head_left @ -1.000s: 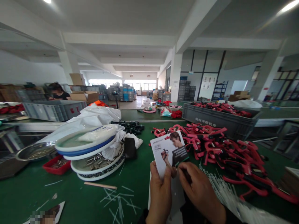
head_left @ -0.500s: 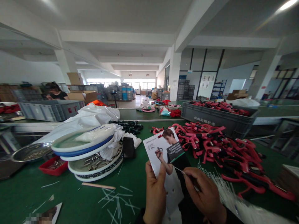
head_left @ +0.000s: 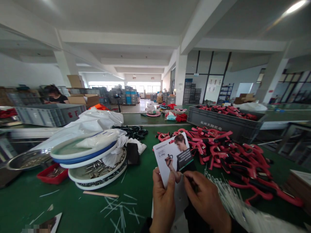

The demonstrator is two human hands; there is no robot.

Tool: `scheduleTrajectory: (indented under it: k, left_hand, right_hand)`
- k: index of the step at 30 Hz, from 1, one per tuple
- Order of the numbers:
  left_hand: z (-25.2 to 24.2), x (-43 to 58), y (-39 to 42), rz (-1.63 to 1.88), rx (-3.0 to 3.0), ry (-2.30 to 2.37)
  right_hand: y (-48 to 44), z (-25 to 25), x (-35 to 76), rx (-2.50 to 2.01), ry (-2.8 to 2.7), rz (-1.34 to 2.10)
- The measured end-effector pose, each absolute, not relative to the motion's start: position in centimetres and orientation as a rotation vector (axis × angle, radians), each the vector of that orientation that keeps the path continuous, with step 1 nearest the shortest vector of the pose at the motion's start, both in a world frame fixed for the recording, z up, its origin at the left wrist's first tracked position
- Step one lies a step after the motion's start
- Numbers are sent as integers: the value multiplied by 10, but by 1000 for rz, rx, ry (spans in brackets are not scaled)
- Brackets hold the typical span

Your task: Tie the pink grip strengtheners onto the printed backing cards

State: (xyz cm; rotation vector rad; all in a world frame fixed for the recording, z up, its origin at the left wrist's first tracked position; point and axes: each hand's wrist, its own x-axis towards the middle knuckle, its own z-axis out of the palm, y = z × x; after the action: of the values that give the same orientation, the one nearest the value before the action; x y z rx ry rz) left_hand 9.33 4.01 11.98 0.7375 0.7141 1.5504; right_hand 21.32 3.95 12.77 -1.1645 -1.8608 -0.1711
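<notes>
Workshop (head_left: 116, 19) with green table (head_left: 85, 213); crate (head_left: 220, 126) at 3 o'clock, lettered "杭州天翔机电". At 5 o'clock, left hand (head_left: 164, 202) grips card (head_left: 171, 166), "MINISO", "ADJUSTABLE GRIP"; right hand (head_left: 206, 195) pinches barely visible strip (head_left: 182, 174).

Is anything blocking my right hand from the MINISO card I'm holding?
Nothing visible blocks it: your right hand is at the MINISO card, near its right edge, and your left hand grips the lower left side.

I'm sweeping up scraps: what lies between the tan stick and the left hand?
Scattered white strips lie between the stick and left hand, in the head view.
</notes>
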Motion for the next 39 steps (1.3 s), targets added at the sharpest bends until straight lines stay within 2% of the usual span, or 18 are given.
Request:
scheduleTrajectory:
  k: [8, 13, 17, 26, 39]
  left_hand:
    - [125, 85, 50, 1501, 405, 573]
    - [119, 84, 55, 1280, 245, 524]
    - [116, 85, 55, 1237, 218, 495]
    - [115, 84, 53, 1064, 412, 454]
    - [119, 92, 45, 1208, 587, 523]
  right_hand:
    - [39, 128, 246, -904, -2105, -817]
    - [30, 130, 266, -684, -2219, -717]
    - [24, 128, 266, -687, -2228, -650]
    - [30, 152, 259, -673, -2362, -745]
    - [17, 133, 252, -709, -2249, -763]
